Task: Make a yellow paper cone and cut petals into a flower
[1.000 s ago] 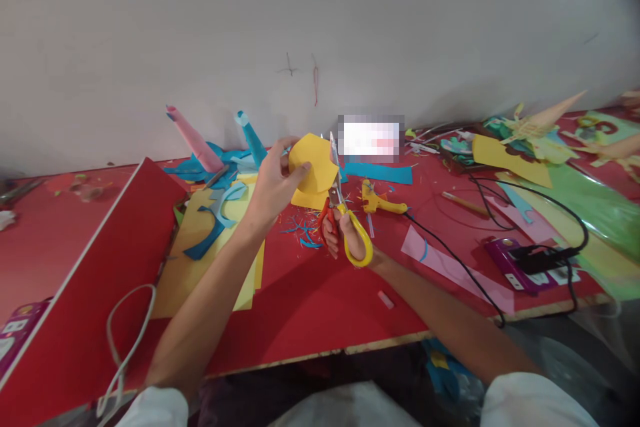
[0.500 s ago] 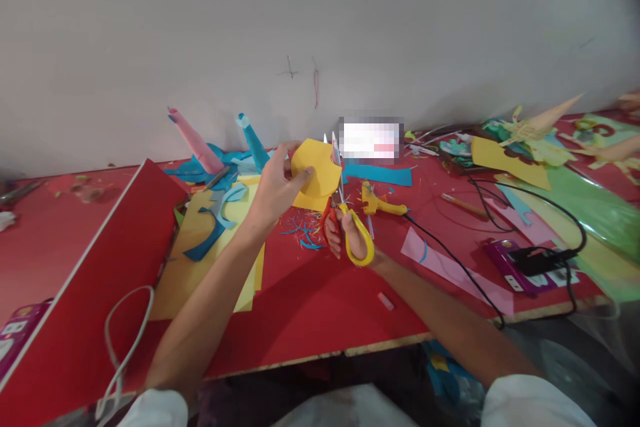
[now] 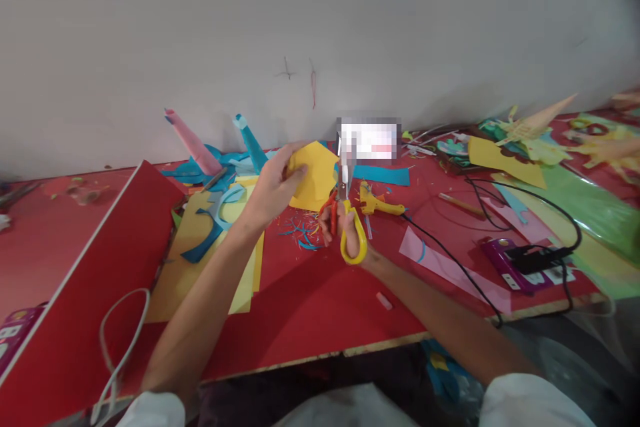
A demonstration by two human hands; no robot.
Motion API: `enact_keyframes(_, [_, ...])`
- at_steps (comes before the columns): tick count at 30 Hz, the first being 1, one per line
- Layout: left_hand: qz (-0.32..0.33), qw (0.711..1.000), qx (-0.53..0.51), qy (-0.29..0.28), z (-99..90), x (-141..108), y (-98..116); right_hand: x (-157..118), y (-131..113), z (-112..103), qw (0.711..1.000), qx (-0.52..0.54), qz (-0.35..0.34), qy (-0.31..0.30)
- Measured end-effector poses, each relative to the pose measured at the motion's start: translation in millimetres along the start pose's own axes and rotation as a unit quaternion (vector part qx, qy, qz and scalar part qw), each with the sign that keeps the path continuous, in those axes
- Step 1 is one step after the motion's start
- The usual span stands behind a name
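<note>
My left hand (image 3: pixel 275 183) pinches a yellow sheet of paper (image 3: pixel 317 177) with a cut, many-sided outline, raised above the table. In my right hand (image 3: pixel 345 230) are scissors (image 3: pixel 355 247) with a yellow handle loop and a red part, their blades pointing away from me beside the sheet's right edge. Whether the blades touch the paper I cannot tell. Thin blue and yellow paper scraps (image 3: pixel 303 230) lie on the table below. A yellow glue gun (image 3: pixel 383 203) rests just right of the scissors.
Yellow sheets (image 3: pixel 240 293) and blue cut pieces (image 3: pixel 203 247) lie left. Pink (image 3: pixel 193 147) and blue paper cones (image 3: pixel 251 143) stand behind. A black cable runs to a purple box (image 3: pixel 520 267) at right, near a pink strip (image 3: pixel 450 270). A red panel (image 3: pixel 100 267) slants at left.
The scissors have come away from the notch at the sheet's right edge and moved slightly. My left hand has turned the yellow paper a little.
</note>
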State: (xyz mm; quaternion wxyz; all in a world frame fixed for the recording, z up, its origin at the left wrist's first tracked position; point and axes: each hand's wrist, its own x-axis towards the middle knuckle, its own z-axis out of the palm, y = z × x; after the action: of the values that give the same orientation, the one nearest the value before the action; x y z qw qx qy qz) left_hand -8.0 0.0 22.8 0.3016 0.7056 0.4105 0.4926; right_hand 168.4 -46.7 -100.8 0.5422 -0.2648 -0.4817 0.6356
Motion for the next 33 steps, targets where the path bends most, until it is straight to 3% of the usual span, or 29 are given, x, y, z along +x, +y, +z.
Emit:
enact_keyframes(6, [0.012,0.977,0.107,-0.183,-10.6,-4,5,13,-16,-15,0.996,-0.035,-0.073,0.046])
enact_keyframes(10, [0.001,0.960,0.139,-0.245,-3.5,-8,1,17,-26,-25,0.997,-0.023,-0.052,0.061])
enact_keyframes(13, [-0.022,0.969,0.132,-0.206,9.2,-8,-6,20,-23,-29,0.992,-0.036,-0.056,0.106])
enact_keyframes(17, [-0.103,0.988,-0.033,-0.108,21.9,-3,-20,26,-15,-34,0.971,-0.106,-0.112,0.184])
enact_keyframes(21, [-0.218,0.959,-0.150,-0.097,26.9,-2,-35,29,-14,-38,0.963,-0.102,-0.112,0.222])
enact_keyframes(25, [-0.281,0.932,-0.197,-0.118,40.5,-10,-45,32,-12,-45,0.959,-0.073,-0.110,0.250])
enact_keyframes(30, [-0.254,0.944,-0.192,-0.084,61.7,-19,-49,33,-6,-49,0.954,-0.068,-0.120,0.266])
enact_keyframes(33, [-0.206,0.965,-0.158,-0.041,60.1,-16,-50,32,-8,-43,0.956,-0.061,-0.121,0.259])
